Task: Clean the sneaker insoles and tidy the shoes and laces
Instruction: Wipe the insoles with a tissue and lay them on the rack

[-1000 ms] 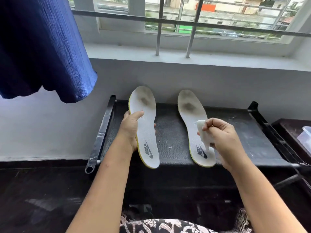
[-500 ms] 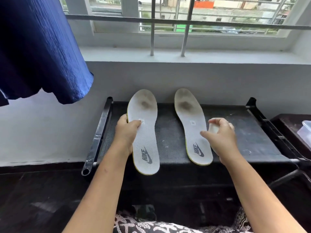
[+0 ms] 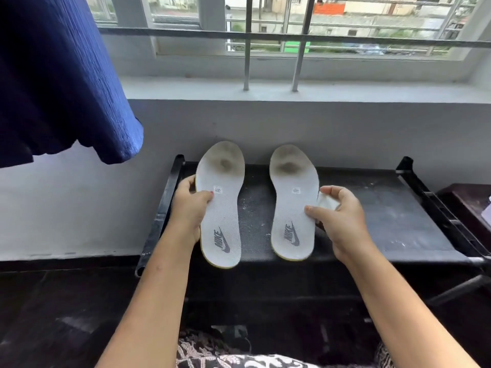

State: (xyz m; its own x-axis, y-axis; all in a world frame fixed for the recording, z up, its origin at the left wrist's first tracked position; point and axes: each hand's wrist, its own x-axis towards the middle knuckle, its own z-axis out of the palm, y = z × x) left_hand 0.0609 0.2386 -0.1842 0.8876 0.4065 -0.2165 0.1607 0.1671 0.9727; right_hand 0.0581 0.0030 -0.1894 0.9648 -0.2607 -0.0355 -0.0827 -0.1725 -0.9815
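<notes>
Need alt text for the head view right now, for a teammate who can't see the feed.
Two white insoles, a left insole and a right insole, lie side by side on a black rack under a barred window, dark stains at their far ends. The left hand grips the left insole's edge; the right hand holds a white wipe beside the right insole. A blue garment hangs at upper left.

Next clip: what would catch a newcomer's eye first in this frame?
Two white insoles lie side by side on the black rack under the window, each with a dark smudge at the far end: the left insole and the right insole. The left hand grips one; the right hand holds a white cloth against the other. A blue garment hangs at upper left.
</notes>
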